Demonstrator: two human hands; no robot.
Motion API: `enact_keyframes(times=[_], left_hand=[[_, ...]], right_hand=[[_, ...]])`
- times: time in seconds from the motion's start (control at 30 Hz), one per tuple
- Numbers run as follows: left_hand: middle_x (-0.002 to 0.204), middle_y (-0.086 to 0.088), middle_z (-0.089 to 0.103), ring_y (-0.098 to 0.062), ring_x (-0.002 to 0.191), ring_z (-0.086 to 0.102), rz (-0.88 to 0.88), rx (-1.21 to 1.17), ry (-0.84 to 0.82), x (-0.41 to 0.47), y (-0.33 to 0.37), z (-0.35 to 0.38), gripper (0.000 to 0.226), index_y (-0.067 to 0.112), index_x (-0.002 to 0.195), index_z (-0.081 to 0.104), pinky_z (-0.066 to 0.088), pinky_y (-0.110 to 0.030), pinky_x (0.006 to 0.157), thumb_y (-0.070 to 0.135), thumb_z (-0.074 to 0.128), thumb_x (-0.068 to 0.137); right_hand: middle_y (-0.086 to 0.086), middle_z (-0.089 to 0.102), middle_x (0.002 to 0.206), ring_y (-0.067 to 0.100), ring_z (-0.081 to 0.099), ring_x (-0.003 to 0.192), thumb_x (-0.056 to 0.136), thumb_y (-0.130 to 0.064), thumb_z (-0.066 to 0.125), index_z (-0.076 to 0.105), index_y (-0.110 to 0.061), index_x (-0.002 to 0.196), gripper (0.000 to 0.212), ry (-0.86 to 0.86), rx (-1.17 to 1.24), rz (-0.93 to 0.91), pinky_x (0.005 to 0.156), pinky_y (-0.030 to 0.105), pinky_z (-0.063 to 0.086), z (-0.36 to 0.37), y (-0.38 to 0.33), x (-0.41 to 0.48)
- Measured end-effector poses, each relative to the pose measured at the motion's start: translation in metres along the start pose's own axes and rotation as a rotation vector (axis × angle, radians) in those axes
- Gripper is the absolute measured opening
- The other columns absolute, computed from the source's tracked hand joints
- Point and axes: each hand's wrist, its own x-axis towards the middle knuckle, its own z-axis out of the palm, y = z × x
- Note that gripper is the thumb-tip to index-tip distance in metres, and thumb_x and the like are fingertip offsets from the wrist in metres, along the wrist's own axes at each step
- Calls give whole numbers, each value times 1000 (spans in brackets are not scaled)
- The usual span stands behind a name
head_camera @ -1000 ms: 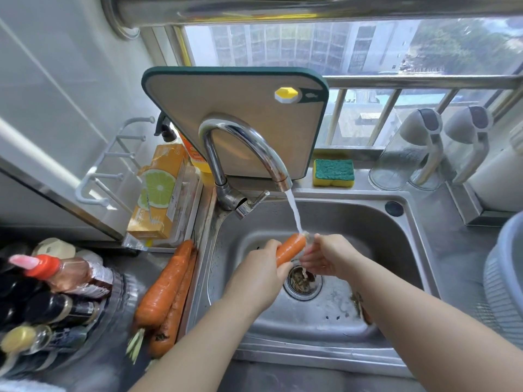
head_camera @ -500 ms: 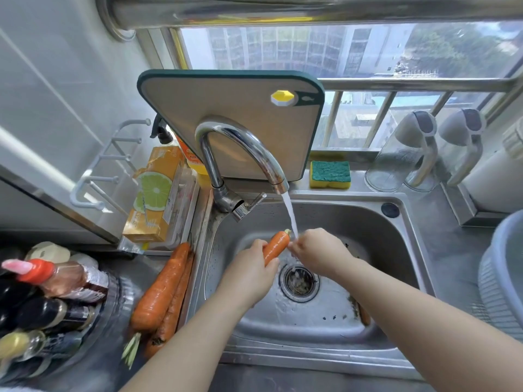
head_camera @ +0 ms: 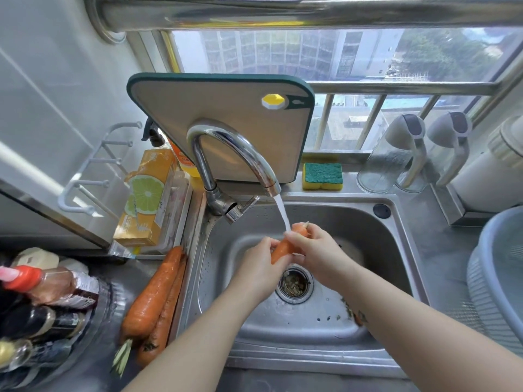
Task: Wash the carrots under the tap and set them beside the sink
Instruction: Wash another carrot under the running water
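The left hand [head_camera: 259,268] and right hand [head_camera: 315,251] grip one carrot [head_camera: 283,248] with curled fingers [head_camera: 295,238] over the sink [head_camera: 339,198], holding its top in the tap [head_camera: 243,149] stream for rinsing; two more carrots [head_camera: 154,292] lie beside the sink.

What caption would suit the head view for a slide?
Left hand and right hand hold a carrot under the running tap above the sink, two carrots lying beside it.

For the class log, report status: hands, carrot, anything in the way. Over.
Left hand and right hand both grip carrot under running tap, over sink. Two more carrots lie on counter beside sink's left rim. Nothing seen in the way.
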Motion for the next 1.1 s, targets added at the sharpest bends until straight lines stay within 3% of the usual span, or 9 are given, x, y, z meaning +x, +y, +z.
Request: enact_keyframes(times=[0.13, 0.27, 0.43, 0.57, 0.7, 0.8, 0.87, 0.97, 1.1], left_hand=[[80, -2, 63, -23, 69, 60, -40, 55, 3, -5, 2, 4, 39, 18, 103, 55, 38, -29, 47, 53, 40, 93], [86, -10, 66, -31, 76, 61, 32, 261, 51, -12, -1, 7, 35, 13, 99, 48, 37, -35, 55, 46, 35, 97], [97, -6, 66, -29, 86, 62, 113, 345, 48, -13, -2, 5, 32, 16, 109, 48, 41, -35, 62, 44, 38, 97], [99, -1, 64, -25, 81, 62, 112, 334, 42, -12, -7, -1, 29, 22, 114, 47, 43, -34, 64, 44, 40, 97], [113, 0, 60, -25, 96, 62, 135, 484, 106, -6, -6, -4, 31, 21, 124, 41, 38, -32, 65, 37, 43, 97], [116, 0, 57, -24, 96, 62, 167, 579, 124, -9, -2, 1, 32, 19, 126, 38, 36, -30, 64, 36, 39, 99], [114, 0, 56, -24, 96, 62, 160, 591, 109, -13, 1, 4, 30, 17, 122, 41, 37, -30, 64, 37, 39, 99], [103, 1, 61, -24, 89, 61, 88, 416, 40, -15, 2, 2, 26, 19, 111, 45, 40, -32, 64, 41, 45, 96], [74, 3, 56, -13, 56, 50, -113, -142, -293, -10, 3, -13, 26, 18, 93, 48, 40, -26, 52, 42, 39, 97]], right_hand=[[10, 60, 105, 20, 64, 96, 82, -23, 70, 43, -11, 112, 43, 4, -421, -87, 84, 35, 53, 5, 5, -4], [-1, 59, 89, 15, 55, 86, 95, -35, 49, 49, -9, 100, 26, 124, -749, -236, 76, 33, 41, 9, 5, 0], [0, 48, 65, 14, 46, 64, 101, -26, 33, 45, -11, 69, 37, 191, -514, -240, 61, 29, 36, 12, 9, 8], [-5, 46, 56, 3, 39, 47, 103, -29, 34, 50, -12, 71, 39, -3, -393, -221, 52, 20, 32, 5, 9, 4], [-3, 52, 80, 3, 49, 65, 93, -28, 54, 45, -15, 99, 17, -59, -446, -144, 64, 23, 38, 7, 12, 4], [5, 59, 88, 15, 56, 81, 95, -29, 47, 48, -10, 94, 19, 135, -596, -255, 76, 34, 42, 13, 11, 9], [3, 55, 79, 17, 50, 76, 97, -26, 41, 49, -9, 80, 25, 250, -609, -273, 69, 33, 36, 16, 11, 11], [2, 44, 66, 15, 42, 65, 100, -18, 35, 42, -11, 67, 35, 240, -445, -288, 63, 30, 35, 16, 14, 11], [0, 47, 63, 7, 43, 54, 104, -22, 29, 50, -11, 73, 39, 139, -284, -267, 50, 16, 38, 11, 12, 7]])
